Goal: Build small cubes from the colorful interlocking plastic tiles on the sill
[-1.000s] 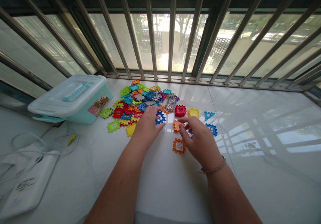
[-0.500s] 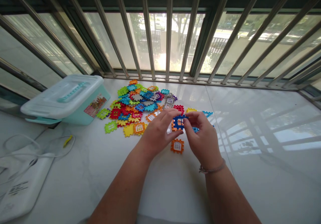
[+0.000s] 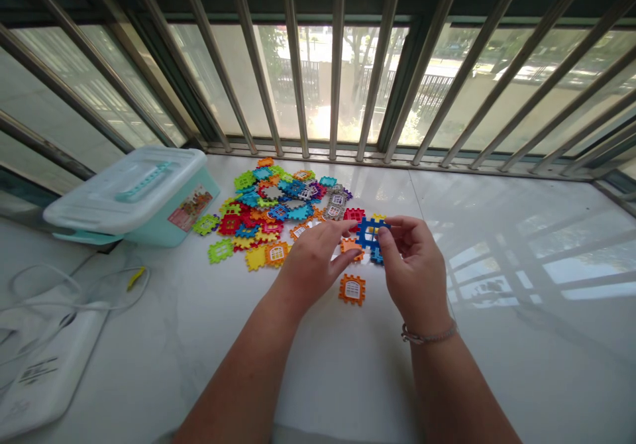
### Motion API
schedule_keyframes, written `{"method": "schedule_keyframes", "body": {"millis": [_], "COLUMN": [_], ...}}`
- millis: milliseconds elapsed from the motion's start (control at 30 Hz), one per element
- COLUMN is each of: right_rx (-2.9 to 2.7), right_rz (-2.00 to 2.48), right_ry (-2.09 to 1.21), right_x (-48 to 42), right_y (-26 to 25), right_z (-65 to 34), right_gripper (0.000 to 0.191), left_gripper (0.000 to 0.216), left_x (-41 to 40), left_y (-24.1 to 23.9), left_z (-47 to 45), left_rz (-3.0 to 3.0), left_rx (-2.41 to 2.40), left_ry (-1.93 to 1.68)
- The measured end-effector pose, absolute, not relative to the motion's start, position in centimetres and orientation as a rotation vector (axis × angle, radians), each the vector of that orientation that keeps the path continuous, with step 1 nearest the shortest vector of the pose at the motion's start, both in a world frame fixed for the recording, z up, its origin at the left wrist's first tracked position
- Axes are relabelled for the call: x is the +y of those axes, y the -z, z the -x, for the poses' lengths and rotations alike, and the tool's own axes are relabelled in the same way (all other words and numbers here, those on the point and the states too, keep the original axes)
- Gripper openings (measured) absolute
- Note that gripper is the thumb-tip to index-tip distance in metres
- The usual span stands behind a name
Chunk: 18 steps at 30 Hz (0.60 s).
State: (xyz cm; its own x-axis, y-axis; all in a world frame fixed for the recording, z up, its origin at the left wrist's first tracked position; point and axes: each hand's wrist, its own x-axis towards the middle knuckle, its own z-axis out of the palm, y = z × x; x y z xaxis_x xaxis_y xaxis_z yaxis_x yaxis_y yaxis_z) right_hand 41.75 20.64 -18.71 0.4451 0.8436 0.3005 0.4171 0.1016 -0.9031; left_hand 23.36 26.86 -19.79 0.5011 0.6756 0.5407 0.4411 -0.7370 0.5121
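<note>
My right hand (image 3: 415, 268) is closed on a blue window-shaped tile (image 3: 368, 230), pinched upright between thumb and fingers just above the white sill. My left hand (image 3: 312, 263) sits beside it, thumb and fingers closed around a small orange tile (image 3: 352, 245). Another orange tile with a white window (image 3: 352, 289) lies flat on the sill between my two hands. A pile of colourful interlocking tiles (image 3: 271, 205) is spread just beyond my left hand. A red tile (image 3: 354, 214) lies at the pile's right edge, close to the blue tile.
A pale teal storage box with a white lid (image 3: 134, 195) stands left of the pile. A white power strip (image 3: 44, 371) and loose cables (image 3: 79, 295) lie at the near left. Metal window bars (image 3: 338, 66) close off the far edge of the sill.
My right hand has pulled the blue tile up and to the right, away from the orange one. My left hand stayed low with the orange tile, its fingers stretched further out.
</note>
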Motion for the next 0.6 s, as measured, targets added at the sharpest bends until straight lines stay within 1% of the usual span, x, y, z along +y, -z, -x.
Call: {"method": "schedule_keyframes", "body": {"millis": [167, 367, 500, 600], "right_rx": [-1.238, -1.284, -1.286, -1.258], "right_rz": [1.554, 1.627, 1.630, 1.606], "right_ry": [-0.505, -0.420, -0.488, -0.577], "right_x": [20.8, 20.8, 20.9, 21.0], "right_y": [18.8, 18.6, 18.8, 19.2], "right_z": [-41.8, -41.8, -41.9, -42.0], "right_gripper": [0.028, 0.029, 0.032, 0.035], "left_gripper": [0.043, 0.053, 0.052, 0.055], "left_x": [27.0, 26.9, 26.6, 26.3], "left_y": [19.9, 19.9, 19.2, 19.0], "left_z": [-23.2, -23.2, -23.4, -23.6], "left_rz": [-2.453, -2.401, -2.213, -1.960], "left_rx": [0.949, 0.920, 0.961, 0.918], "left_ry": [-1.060, -1.056, -1.003, -0.896]}}
